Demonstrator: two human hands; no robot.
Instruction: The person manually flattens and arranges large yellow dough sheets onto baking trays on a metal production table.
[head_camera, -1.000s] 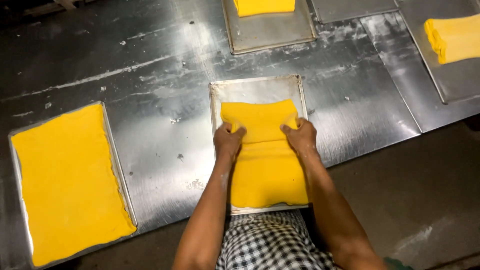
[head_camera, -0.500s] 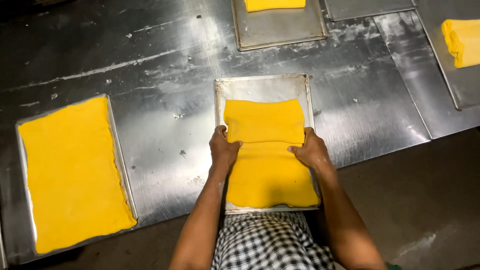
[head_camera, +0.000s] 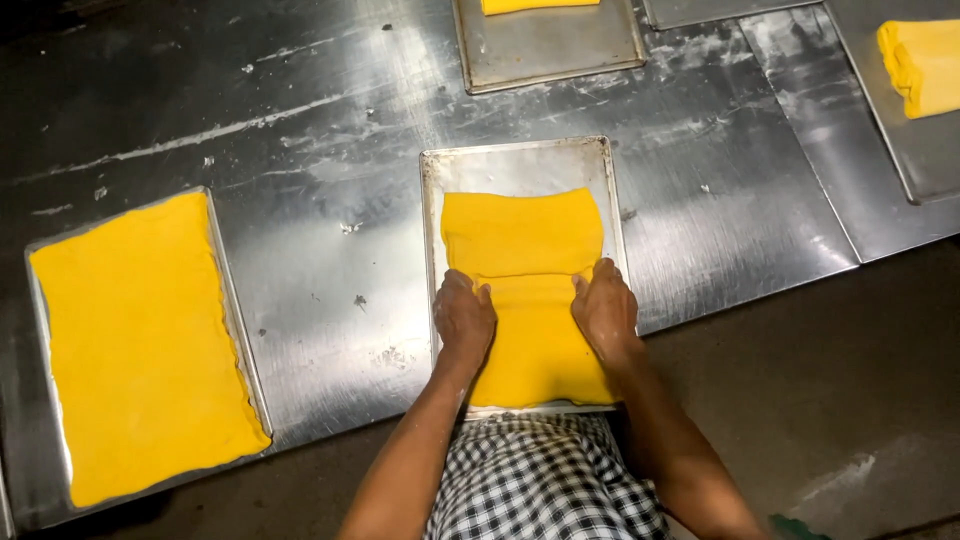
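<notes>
- Dough (head_camera: 525, 290), a yellow sheet, lies in the tray (head_camera: 520, 160) straight ahead of both hands; its far part is folded back over itself, and the fold's edge runs across just at the fingertips.
- Left hand (head_camera: 463, 318) lies palm down on the dough's left side, fingers together and flat, pressing on the sheet rather than clamped round anything.
- Right hand (head_camera: 604, 308) lies the same way on the right side, fingers together, tips touching the fold's edge.
- Between the two hands a bare strip of dough shows; behind the wrists the sheet runs on to the tray's near rim.
- Beyond the fold, farther from the hands, the tray's metal floor is bare.
- Tray rests on the steel desk (head_camera: 300, 150), its near end over the desk's edge, just above the person's checked shirt (head_camera: 540, 480).
- Well off to the left of the left hand, a second tray (head_camera: 30, 290) carries a flat dough sheet (head_camera: 140, 340) that covers nearly all of it.
- Far ahead of the hands, a third tray (head_camera: 550, 50) holds a bit of dough (head_camera: 535, 5), cut off by the picture's top edge.
- Far to the right and ahead of the right hand, a folded dough (head_camera: 925, 65) sits on a fourth tray (head_camera: 900, 150).
- Right of the right arm, below the desk's edge, is brown floor (head_camera: 850, 380).
</notes>
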